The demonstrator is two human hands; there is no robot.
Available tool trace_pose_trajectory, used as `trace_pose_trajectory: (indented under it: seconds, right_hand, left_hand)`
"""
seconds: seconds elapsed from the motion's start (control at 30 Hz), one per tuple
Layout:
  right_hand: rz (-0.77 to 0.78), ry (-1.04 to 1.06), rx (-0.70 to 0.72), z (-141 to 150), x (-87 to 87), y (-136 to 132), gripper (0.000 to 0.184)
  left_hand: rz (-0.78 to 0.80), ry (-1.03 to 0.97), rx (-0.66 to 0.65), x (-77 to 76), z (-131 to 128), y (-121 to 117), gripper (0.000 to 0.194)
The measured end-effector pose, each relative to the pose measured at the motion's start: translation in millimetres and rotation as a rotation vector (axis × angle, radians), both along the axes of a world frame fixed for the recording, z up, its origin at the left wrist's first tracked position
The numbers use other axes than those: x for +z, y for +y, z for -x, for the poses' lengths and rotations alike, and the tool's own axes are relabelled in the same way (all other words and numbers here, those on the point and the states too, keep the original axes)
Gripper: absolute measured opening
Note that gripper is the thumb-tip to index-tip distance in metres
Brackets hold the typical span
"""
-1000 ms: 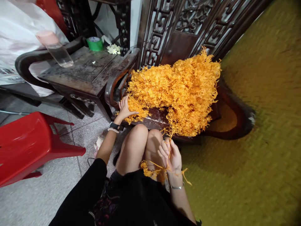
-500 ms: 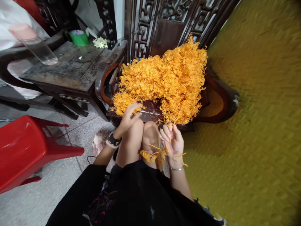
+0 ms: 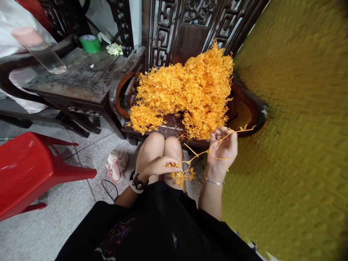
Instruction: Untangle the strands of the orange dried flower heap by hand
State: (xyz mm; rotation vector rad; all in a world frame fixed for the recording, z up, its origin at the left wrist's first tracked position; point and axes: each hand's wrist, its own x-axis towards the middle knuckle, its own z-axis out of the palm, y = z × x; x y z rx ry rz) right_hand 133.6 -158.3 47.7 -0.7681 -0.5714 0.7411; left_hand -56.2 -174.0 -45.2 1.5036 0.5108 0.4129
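A single orange, wiry sprig [image 3: 201, 153] stretches between my two hands above my lap. My left hand [image 3: 160, 166] is closed on its tufted lower end, over my knees. Further up and to the right, my right hand [image 3: 223, 146] faces palm up with curled fingers around the thin stem, whose tip sticks out past the thumb. Just beyond my knees lies a big heap of orange frilly sprigs [image 3: 187, 88] on the dark wooden chair [image 3: 174, 125]. A smaller orange clump [image 3: 145, 119] rests at the heap's left front.
To the left stands a dark wooden side table [image 3: 84, 83] with a clear bottle [image 3: 49, 59], a roll of green tape [image 3: 90, 44] and pale blossoms [image 3: 114, 49]. A red plastic stool [image 3: 29, 170] and a pink-and-white bag [image 3: 116, 165] are on the floor. A yellow-olive textured surface [image 3: 293, 163] fills the right.
My left hand has come back from the small clump to the sprig's tufted end. My right hand has moved right and slightly up, and the sprig is now stretched out.
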Motion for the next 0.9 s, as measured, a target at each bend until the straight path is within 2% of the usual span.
trace_pose_trajectory:
  seconds: [0.07,0.1,0.13,0.2,0.23,0.27,0.3,0.33,0.37,0.4,0.43,0.47,0.53,0.57,0.6,0.67,0.8,0.9]
  right_hand:
    - [0.048,-0.15,-0.147,-15.6,-5.3,-4.3,0.013]
    - [0.102,-0.254,-0.17,-23.7,-7.4,-8.1,0.015]
    - [0.18,-0.374,-0.163,-31.6,-8.6,-12.9,0.017]
    - [0.409,-0.673,-0.02,-44.2,-6.9,-24.6,0.02]
    - [0.498,-0.803,-0.021,-47.8,-3.7,-31.0,0.019]
    - [0.524,-0.879,-0.136,-49.0,0.9,-37.2,0.018]
    - [0.477,-0.891,-0.304,-47.8,6.5,-43.0,0.017]
    - [0.378,-0.854,-0.456,-44.2,12.5,-48.0,0.016]
    - [0.258,-0.801,-0.521,-38.8,18.4,-52.1,0.015]
    - [0.14,-0.768,-0.469,-32.0,23.5,-55.2,0.016]
    - [0.042,-0.763,-0.31,-24.3,27.2,-57.1,0.02]
    - [-0.019,-0.788,-0.08,-16.3,29.2,-57.8,0.025]
    - [-0.03,-0.9,0.373,-0.8,28.1,-56.1,0.027]
    - [0.006,-0.976,0.541,6.3,25.3,-54.1,0.024]
    - [0.046,-1.054,0.645,12.6,21.6,-51.8,0.021]
    - [0.082,-1.167,0.747,22.4,13.1,-47.7,0.029]
    - [0.122,-1.213,0.752,28.4,-0.3,-46.4,0.049]
    - [0.213,-1.225,0.799,26.2,-6.0,-50.4,0.041]
  left_hand:
    - [0.101,-0.042,0.088,-3.0,6.4,0.2,0.03]
    - [0.148,-0.065,0.115,-2.7,10.1,0.2,0.029]
    - [0.183,-0.079,0.119,-0.8,14.0,0.1,0.028]
    - [0.212,-0.066,0.074,8.1,21.3,0.0,0.027]
    - [0.2,-0.045,0.043,14.6,24.4,0.0,0.026]
    - [0.172,-0.022,0.014,21.7,26.9,0.2,0.025]
    - [0.135,-0.004,-0.008,29.1,28.7,0.5,0.025]
    - [0.09,0.01,-0.024,36.0,29.7,1.0,0.024]
    - [0.04,0.021,-0.033,42.0,29.9,1.5,0.024]
    - [-0.011,0.032,-0.038,46.8,29.6,1.9,0.024]
    - [-0.058,0.044,-0.041,50.2,28.8,2.3,0.024]
    - [-0.101,0.057,-0.037,52.2,27.7,2.6,0.023]
    - [-0.168,0.08,0.002,53.2,25.3,2.3,0.024]
    - [-0.188,0.087,0.039,52.8,24.3,1.6,0.024]
    - [-0.204,0.094,0.083,52.4,23.5,0.6,0.025]
    - [-0.239,0.105,0.201,52.6,22.9,-2.6,0.022]
    - [-0.346,0.145,0.388,59.6,24.5,-11.9,0.017]
    - [-0.477,0.241,0.444,73.5,28.8,-19.0,0.018]
